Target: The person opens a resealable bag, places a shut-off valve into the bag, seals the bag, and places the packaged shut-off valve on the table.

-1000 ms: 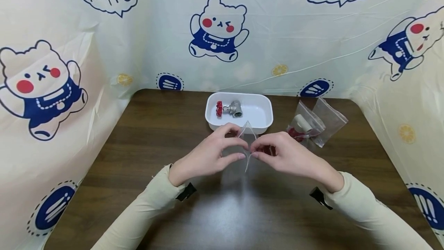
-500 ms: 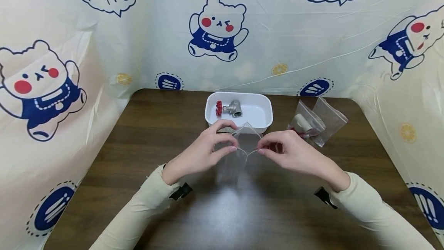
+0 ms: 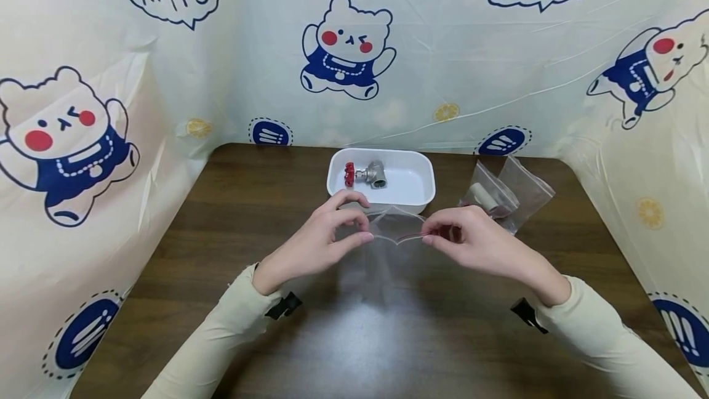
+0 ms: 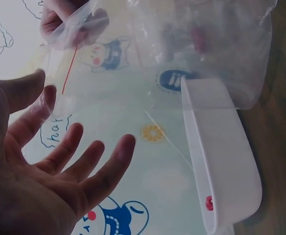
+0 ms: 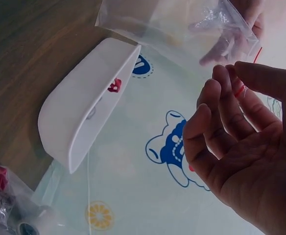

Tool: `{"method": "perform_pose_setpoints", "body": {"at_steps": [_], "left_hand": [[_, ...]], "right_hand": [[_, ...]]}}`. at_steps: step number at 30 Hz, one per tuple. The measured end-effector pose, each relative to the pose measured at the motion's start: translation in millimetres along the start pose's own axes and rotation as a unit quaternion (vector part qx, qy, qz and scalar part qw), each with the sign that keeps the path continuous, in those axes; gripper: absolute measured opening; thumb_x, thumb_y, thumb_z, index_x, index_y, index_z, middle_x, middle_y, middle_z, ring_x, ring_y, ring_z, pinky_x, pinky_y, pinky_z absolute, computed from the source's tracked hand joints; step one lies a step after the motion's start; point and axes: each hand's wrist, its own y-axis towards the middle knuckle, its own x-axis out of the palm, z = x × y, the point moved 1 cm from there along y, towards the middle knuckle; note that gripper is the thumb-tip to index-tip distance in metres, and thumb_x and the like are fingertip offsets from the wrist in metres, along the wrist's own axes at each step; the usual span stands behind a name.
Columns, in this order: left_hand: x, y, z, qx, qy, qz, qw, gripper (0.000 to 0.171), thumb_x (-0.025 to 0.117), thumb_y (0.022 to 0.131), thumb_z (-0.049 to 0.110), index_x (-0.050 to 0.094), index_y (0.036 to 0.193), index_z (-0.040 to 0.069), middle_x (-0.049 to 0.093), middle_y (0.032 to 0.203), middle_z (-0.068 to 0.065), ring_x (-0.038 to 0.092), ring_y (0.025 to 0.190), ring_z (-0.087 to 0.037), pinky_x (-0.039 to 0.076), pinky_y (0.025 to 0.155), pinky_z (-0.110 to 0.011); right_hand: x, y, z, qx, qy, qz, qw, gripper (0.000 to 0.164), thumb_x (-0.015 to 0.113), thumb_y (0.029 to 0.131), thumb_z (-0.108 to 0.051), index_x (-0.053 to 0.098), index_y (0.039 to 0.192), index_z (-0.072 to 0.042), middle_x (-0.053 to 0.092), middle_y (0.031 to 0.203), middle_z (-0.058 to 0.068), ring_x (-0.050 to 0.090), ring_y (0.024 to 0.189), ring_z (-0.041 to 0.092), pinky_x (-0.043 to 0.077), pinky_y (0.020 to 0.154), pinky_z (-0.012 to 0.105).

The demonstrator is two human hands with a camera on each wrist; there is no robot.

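A clear zip-lock bag (image 3: 381, 270) with a thin red line at its mouth hangs upright between my hands, its mouth spread wide. My left hand (image 3: 318, 236) pinches the left side of the mouth between thumb and index finger, the other fingers apart. On the opposite side, thumb and fingertips of my right hand (image 3: 482, 245) pinch the rim. Just beyond the bag stands a white plastic tray (image 3: 418, 171). Inside it lies a metal valve (image 3: 376, 174) with a red handwheel (image 3: 349, 174). The right wrist view shows the bag (image 5: 167, 24) at the top, above the curled right fingers.
Right of the tray, a zip-lock bag (image 3: 501, 196) holds a white cylindrical piece and red parts. A second clear bag (image 3: 528, 189) lies partly beneath it. The brown wooden table (image 3: 221, 202) ends at a printed curtain (image 3: 232, 79) behind and on both sides.
My hands have moved apart, left hand leftward and right hand rightward. The bag's mouth has gone from a narrow gap to a wide opening. Tray and valve have stayed put.
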Motion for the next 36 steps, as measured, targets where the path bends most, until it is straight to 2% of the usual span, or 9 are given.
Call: {"method": "perform_pose_setpoints", "body": {"at_steps": [5, 7, 10, 13, 16, 20, 28, 33, 36], "left_hand": [[6.4, 1.0, -2.3, -0.016, -0.041, 0.015, 0.9989, 0.021, 0.081, 0.095, 0.013, 0.068, 0.111, 0.013, 0.055, 0.135, -0.002, 0.056, 0.120, -0.019, 0.056, 0.094, -0.048], [11.0, 2.2, -4.3, -0.027, -0.056, 0.009, 0.9980, 0.047, 0.086, 0.091, 0.017, 0.062, 0.131, 0.013, 0.054, 0.142, -0.003, 0.053, 0.128, -0.018, 0.054, 0.099, -0.047], [18.8, 4.1, -8.9, -0.050, -0.081, -0.010, 0.9954, 0.097, 0.094, 0.082, 0.021, 0.037, 0.159, 0.020, 0.047, 0.155, -0.002, 0.044, 0.141, -0.020, 0.047, 0.109, -0.048], [26.4, 5.8, -14.2, -0.073, -0.101, -0.036, 0.9916, 0.127, 0.099, 0.073, 0.022, 0.015, 0.167, 0.030, 0.036, 0.164, 0.002, 0.033, 0.151, -0.021, 0.036, 0.118, -0.051], [32.9, 7.0, -18.4, -0.088, -0.107, -0.065, 0.9883, 0.140, 0.101, 0.069, 0.025, 0.002, 0.168, 0.037, 0.026, 0.169, 0.007, 0.025, 0.155, -0.016, 0.028, 0.122, -0.054], [39.5, 9.4, -20.5, -0.089, -0.105, -0.083, 0.9870, 0.143, 0.100, 0.069, 0.033, -0.004, 0.167, 0.041, 0.022, 0.170, 0.012, 0.019, 0.155, -0.009, 0.022, 0.124, -0.053], [48.5, 15.1, -18.8, -0.069, -0.103, -0.046, 0.9912, 0.130, 0.096, 0.068, 0.037, 0.013, 0.168, 0.028, 0.042, 0.155, 0.006, 0.040, 0.143, -0.018, 0.034, 0.117, -0.052], [51.3, 14.4, -21.0, -0.078, -0.109, -0.038, 0.9902, 0.124, 0.095, 0.069, 0.036, 0.017, 0.165, 0.030, 0.046, 0.151, 0.005, 0.045, 0.137, -0.017, 0.037, 0.115, -0.056], [52.2, 14.4, -20.4, -0.079, -0.109, -0.037, 0.9902, 0.121, 0.095, 0.070, 0.033, 0.019, 0.164, 0.030, 0.048, 0.148, 0.004, 0.048, 0.134, -0.018, 0.039, 0.113, -0.057]], "right_hand": [[1, 4, -3, -0.007, 0.007, 0.001, 1.000, 0.016, 0.076, 0.098, -0.010, 0.076, 0.099, -0.025, 0.066, 0.084, -0.016, 0.060, 0.072, 0.008, 0.050, 0.061, 0.028], [2, 6, -4, -0.010, 0.010, 0.001, 1.000, 0.015, 0.076, 0.098, -0.010, 0.076, 0.100, -0.025, 0.066, 0.084, -0.015, 0.060, 0.073, 0.009, 0.051, 0.061, 0.028], [4, 9, -6, -0.016, 0.013, -0.001, 1.000, 0.015, 0.076, 0.098, -0.009, 0.075, 0.100, -0.024, 0.067, 0.084, -0.014, 0.060, 0.073, 0.008, 0.051, 0.061, 0.028], [6, 11, -8, -0.028, 0.017, -0.005, 0.999, 0.015, 0.075, 0.099, -0.010, 0.075, 0.100, -0.025, 0.066, 0.085, -0.015, 0.059, 0.069, 0.008, 0.050, 0.059, 0.028], [7, 14, -10, -0.042, 0.022, -0.012, 0.999, 0.014, 0.074, 0.100, -0.011, 0.075, 0.102, -0.025, 0.066, 0.086, -0.015, 0.057, 0.067, 0.008, 0.049, 0.059, 0.027], [8, 17, -14, -0.056, 0.022, -0.018, 0.998, 0.013, 0.075, 0.099, -0.010, 0.076, 0.105, -0.021, 0.067, 0.087, -0.013, 0.057, 0.068, 0.008, 0.048, 0.059, 0.027], [3, 20, -21, -0.013, -0.024, 0.003, 1.000, 0.017, 0.065, 0.102, -0.014, 0.076, 0.108, -0.024, 0.062, 0.080, -0.015, 0.057, 0.069, 0.009, 0.048, 0.062, 0.029], [7, 26, -27, -0.073, -0.079, 0.081, 0.991, 0.010, 0.079, 0.093, -0.021, 0.078, 0.103, -0.020, 0.061, 0.085, -0.013, 0.053, 0.066, 0.008, 0.044, 0.057, 0.026], [9, 30, -34, -0.093, -0.110, 0.093, 0.985, 0.008, 0.080, 0.090, -0.019, 0.079, 0.099, -0.019, 0.066, 0.095, -0.011, 0.054, 0.069, 0.007, 0.045, 0.058, 0.026]]}}
